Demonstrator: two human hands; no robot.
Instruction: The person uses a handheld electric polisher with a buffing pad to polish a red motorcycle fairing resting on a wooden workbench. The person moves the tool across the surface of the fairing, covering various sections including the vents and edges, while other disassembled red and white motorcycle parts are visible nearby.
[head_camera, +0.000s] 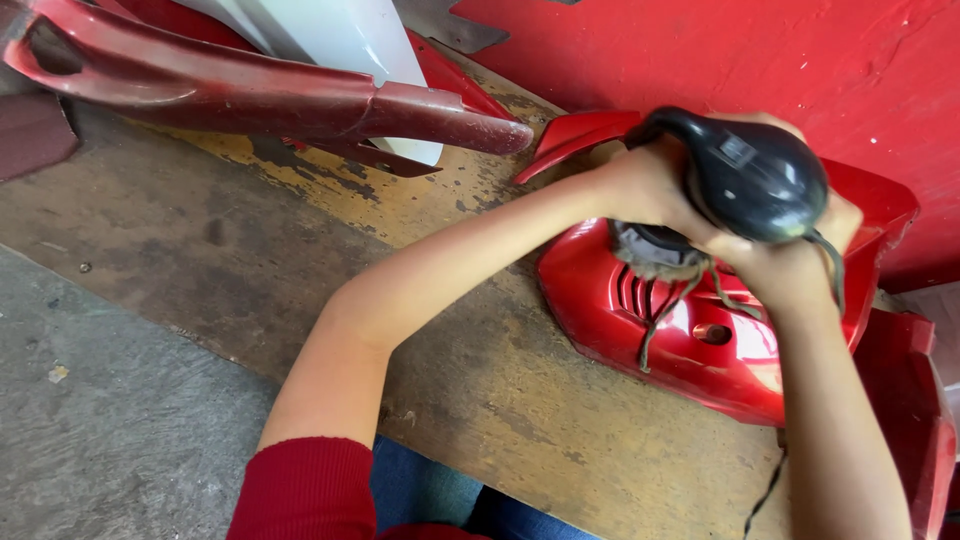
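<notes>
Both hands are closed on one black power tool, a rounded-bodied polisher or buffer. The left hand wraps the tool's near-left side, by the neck that curves up and away; the right hand cups it from below and to the right. The tool's long axis runs roughly from left hand to right hand, and its working head, a dark frayed pad with loose strands, hangs directly beneath the left hand. That pad presses on the glossy red body panel, just beside the panel's vent slots and near a small round hole under the right hand. The panel lies on a worn wooden surface. Well off to the left of the hands lie a long dark-red trim piece and a white panel; a red wall stands beyond the hands. A thin cord trails below the right forearm. Nothing lies between hands and panel.
</notes>
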